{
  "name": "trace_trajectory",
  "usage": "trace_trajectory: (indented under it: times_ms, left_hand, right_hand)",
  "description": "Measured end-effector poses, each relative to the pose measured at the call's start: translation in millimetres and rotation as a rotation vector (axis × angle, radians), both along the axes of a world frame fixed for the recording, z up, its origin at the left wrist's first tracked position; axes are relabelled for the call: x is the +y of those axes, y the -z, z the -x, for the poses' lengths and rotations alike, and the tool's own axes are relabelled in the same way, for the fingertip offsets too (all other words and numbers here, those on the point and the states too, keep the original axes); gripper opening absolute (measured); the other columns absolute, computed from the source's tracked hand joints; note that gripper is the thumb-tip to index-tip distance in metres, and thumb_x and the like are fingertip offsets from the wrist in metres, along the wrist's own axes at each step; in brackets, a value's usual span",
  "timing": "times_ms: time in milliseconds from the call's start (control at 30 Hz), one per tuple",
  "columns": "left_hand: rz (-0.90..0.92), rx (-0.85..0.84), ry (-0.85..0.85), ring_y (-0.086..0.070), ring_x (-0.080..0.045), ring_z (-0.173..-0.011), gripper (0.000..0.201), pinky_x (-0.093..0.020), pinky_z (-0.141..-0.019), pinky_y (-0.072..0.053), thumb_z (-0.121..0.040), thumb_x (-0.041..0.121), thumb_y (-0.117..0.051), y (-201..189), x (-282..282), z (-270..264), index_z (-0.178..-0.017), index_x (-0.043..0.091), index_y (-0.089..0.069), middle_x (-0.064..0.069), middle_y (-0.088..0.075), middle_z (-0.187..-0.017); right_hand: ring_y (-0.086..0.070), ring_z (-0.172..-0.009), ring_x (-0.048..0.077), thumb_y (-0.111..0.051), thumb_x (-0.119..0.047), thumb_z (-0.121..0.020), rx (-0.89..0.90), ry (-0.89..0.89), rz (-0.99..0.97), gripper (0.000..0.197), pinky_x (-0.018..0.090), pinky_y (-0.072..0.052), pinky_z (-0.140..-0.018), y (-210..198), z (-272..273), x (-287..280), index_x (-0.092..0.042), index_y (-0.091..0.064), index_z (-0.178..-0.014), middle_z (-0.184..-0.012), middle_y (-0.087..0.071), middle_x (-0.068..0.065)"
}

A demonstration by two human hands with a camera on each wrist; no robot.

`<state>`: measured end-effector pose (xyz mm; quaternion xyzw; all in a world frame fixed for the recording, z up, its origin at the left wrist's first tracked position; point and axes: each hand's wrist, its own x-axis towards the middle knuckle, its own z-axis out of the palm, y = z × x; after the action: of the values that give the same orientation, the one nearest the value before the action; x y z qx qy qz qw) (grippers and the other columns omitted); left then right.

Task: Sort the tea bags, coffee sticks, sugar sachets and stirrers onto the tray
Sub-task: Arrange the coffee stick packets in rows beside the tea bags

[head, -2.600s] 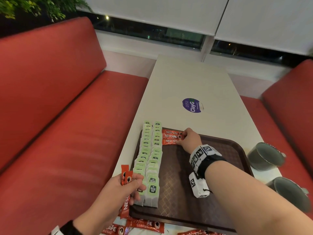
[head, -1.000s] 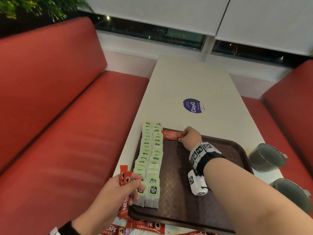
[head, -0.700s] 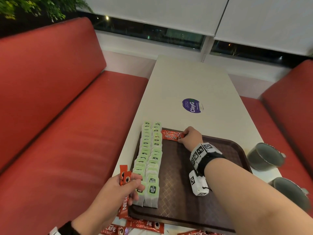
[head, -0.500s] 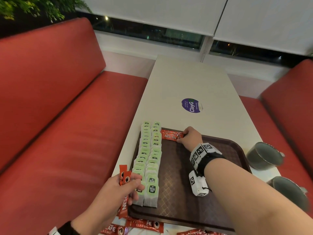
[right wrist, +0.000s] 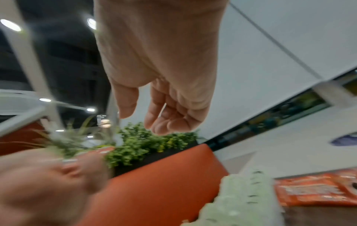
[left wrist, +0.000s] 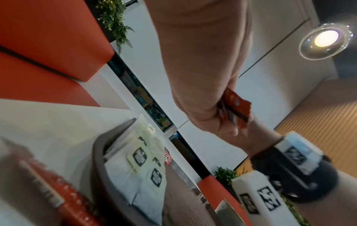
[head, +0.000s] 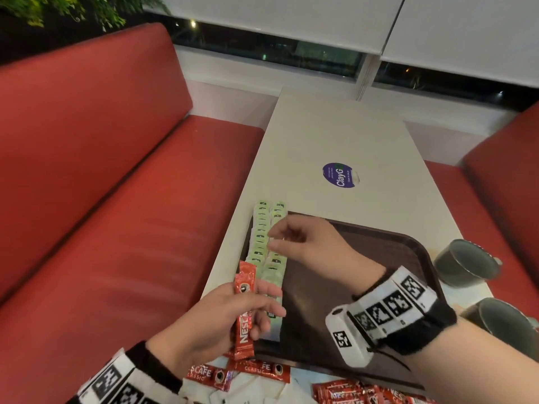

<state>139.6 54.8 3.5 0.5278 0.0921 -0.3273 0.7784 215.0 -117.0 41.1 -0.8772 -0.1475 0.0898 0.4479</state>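
My left hand point(head: 253, 304) grips a few red coffee sticks point(head: 244, 310) upright over the near left corner of the brown tray point(head: 408, 249); the left wrist view shows these coffee sticks point(left wrist: 234, 109) in its fingers. My right hand point(head: 272, 239) hovers above the two rows of green tea bags point(head: 261, 228), fingers loosely curled and holding nothing. In the right wrist view that right hand point(right wrist: 142, 119) is bare, and coffee sticks point(right wrist: 313, 189) lie on the tray beside the tea bags point(right wrist: 241, 198).
Loose coffee sticks point(head: 262, 370) and white sachets point(head: 248, 389) lie on the table in front of the tray. Two dark cups point(head: 466, 263) stand at the table's right edge. Red benches flank the white table point(head: 335, 135).
My right hand let go of the coffee sticks at the tray's far end, lifted, and drew back leftward over the tea bags toward my left hand. The left hand rose slightly with its sticks.
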Motion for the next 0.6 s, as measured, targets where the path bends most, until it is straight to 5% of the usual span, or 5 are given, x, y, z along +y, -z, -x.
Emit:
trace_trajectory:
  times_ms: [100,233,333,433,600]
  left_hand:
    - [-0.02,-0.05,0.117,-0.052,-0.018,-0.053,0.01,-0.021,-0.045,-0.042,-0.091,0.001,-0.055,2,-6,2,-0.098,-0.004,-0.06,-0.028,-0.059,-0.087]
    - [-0.048,-0.073,0.218,-0.051,-0.013,-0.048,0.01,-0.018,-0.042,-0.04,-0.091,-0.002,-0.055,-1,-17,7,-0.083,0.002,-0.06,-0.025,-0.06,-0.082]
    - [-0.058,-0.076,0.249,-0.051,-0.01,-0.048,0.011,-0.016,-0.041,-0.039,-0.091,-0.004,-0.052,-6,-21,12,-0.086,0.005,-0.055,-0.014,-0.067,-0.076]
    - [-0.076,-0.088,0.266,-0.051,-0.009,-0.049,0.008,-0.015,-0.041,-0.039,-0.093,-0.002,-0.051,-10,-20,18,-0.089,0.005,-0.054,-0.011,-0.068,-0.077]
    - [-0.124,-0.122,0.26,-0.056,-0.01,-0.048,0.007,-0.016,-0.041,-0.04,-0.092,-0.001,-0.055,-17,-21,27,-0.095,0.005,-0.055,-0.012,-0.069,-0.082]
  right_hand:
    - [-0.054,-0.084,0.0,-0.077,-0.026,-0.078,0.003,-0.173,0.067,0.023,0.011,-0.041,-0.075,-11,40,9,-0.022,-0.07,-0.1,-0.093,-0.058,-0.015]
    - [-0.052,-0.096,0.006,-0.077,-0.018,-0.077,0.034,-0.175,0.096,0.021,0.024,-0.043,-0.09,-1,56,2,-0.028,-0.068,-0.093,-0.099,-0.052,-0.012]
    - [-0.055,-0.086,0.011,-0.077,-0.012,-0.076,0.086,-0.121,0.083,0.032,0.027,-0.047,-0.081,0,63,-7,-0.039,-0.061,-0.082,-0.094,-0.053,-0.011]
    - [-0.054,-0.076,0.006,-0.077,-0.009,-0.075,0.069,-0.092,0.028,0.032,0.023,-0.048,-0.074,1,75,-13,-0.036,-0.061,-0.071,-0.089,-0.054,-0.01]
    - [-0.06,-0.075,0.014,-0.079,-0.009,-0.074,0.124,0.011,-0.054,0.032,0.036,-0.055,-0.076,8,85,-18,-0.036,-0.062,-0.08,-0.091,-0.063,-0.005]
